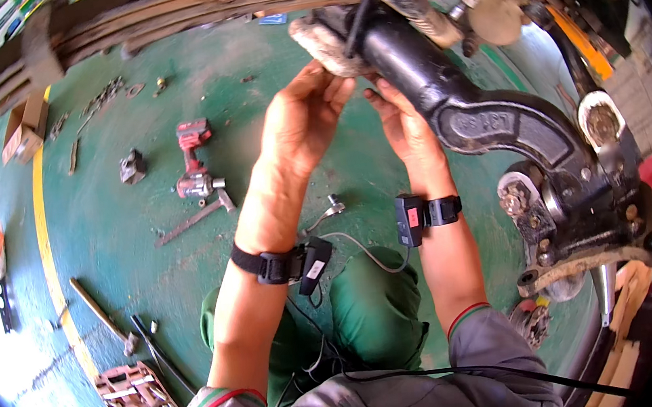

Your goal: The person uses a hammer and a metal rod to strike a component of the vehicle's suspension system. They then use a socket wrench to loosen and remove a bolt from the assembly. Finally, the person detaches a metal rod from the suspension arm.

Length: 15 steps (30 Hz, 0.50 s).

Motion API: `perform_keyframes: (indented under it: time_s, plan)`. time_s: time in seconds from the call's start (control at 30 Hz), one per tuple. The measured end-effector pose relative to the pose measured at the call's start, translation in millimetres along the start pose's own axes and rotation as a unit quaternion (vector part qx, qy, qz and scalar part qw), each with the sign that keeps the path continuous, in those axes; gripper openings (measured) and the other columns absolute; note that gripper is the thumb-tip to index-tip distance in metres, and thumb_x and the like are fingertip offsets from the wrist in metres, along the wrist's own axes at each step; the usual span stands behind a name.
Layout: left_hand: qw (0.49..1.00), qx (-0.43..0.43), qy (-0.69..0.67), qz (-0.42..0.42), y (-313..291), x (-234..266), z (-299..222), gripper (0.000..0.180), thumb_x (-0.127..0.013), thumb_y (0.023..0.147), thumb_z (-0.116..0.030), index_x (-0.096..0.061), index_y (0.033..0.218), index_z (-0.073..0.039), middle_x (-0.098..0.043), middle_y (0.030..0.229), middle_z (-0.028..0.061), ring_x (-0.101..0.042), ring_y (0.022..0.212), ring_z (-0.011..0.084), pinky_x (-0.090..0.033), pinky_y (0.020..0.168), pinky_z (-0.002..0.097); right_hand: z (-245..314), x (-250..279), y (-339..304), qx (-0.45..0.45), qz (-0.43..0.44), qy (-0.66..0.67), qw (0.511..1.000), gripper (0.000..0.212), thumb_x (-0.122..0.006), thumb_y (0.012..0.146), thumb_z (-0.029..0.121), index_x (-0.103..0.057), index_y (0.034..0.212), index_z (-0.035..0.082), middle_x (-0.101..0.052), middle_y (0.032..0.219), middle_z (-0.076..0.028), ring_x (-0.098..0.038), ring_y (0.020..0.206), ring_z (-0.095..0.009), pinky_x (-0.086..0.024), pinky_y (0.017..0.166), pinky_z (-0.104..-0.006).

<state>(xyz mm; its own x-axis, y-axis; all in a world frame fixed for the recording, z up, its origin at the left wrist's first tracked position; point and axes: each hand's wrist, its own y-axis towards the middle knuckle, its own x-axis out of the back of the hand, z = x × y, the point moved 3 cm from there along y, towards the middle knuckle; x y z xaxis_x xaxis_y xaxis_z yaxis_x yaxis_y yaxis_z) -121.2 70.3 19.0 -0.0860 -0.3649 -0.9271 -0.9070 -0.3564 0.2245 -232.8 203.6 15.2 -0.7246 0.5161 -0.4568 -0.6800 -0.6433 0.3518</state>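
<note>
Both of my hands are raised to the underside of a black axle beam (413, 54), close to a pale, worn metal plate (325, 46) at its end. My left hand (303, 117) touches the plate's lower edge with bent, closed fingers; whatever they grip is hidden. Beside it, under the beam, my right hand (407, 122) has its fingers half bent and apart, with nothing visible in them. A dark U-bolt (359, 24) crosses the beam beside the plate. Straps with small black boxes sit on both wrists.
A leaf spring (196, 6) runs overhead. On the green floor lie a red impact wrench (192, 159), a hammer (196, 218), a ratchet (326, 213), a dark metal block (133, 167) and a socket case (143, 401). A steering knuckle (579, 213) hangs at the right.
</note>
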Motion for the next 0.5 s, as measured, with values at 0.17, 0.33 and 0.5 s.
perform_keyframes:
  time_s: [0.17,0.33,0.5]
  plan:
    - [0.995,0.014,0.085,-0.05,-5.5,-12.6,-2.6,0.023,-0.057,0.097,-0.009,-0.059,0.118,0.002,-0.064,0.125,0.0178,-0.06,0.121,0.0299,-0.054,0.098,0.0356,14.2,65.3,-44.2,0.029,-0.083,0.061,0.994,0.045,-0.075,0.088,0.03,-0.059,0.126,0.012,-0.064,0.124,-0.003,-0.061,0.113,-0.02,-0.053,0.089,-0.0403]
    - [0.985,-0.011,0.159,-0.071,-5.4,-16.5,2.2,0.026,-0.061,0.098,-0.013,-0.06,0.119,0.002,-0.067,0.115,0.0115,-0.065,0.108,0.0236,-0.054,0.092,0.033,76.8,103.5,-125.2,-0.015,-0.153,-0.107,0.982,0.035,-0.066,0.092,0.033,-0.063,0.12,0.012,-0.068,0.114,-0.002,-0.064,0.104,-0.019,-0.052,0.084,-0.0328]
    - [0.981,-0.033,0.168,-0.094,-4.8,-10.3,4.3,0.029,-0.069,0.093,-0.011,-0.061,0.118,0.001,-0.067,0.105,0.006,-0.065,0.092,0.0181,-0.052,0.083,0.0296,135.6,127.1,-224.4,0.078,-0.197,-0.145,0.966,0.04,-0.062,0.092,0.037,-0.062,0.122,0.01,-0.067,0.118,-0.006,-0.063,0.107,-0.021,-0.051,0.089,-0.0355]
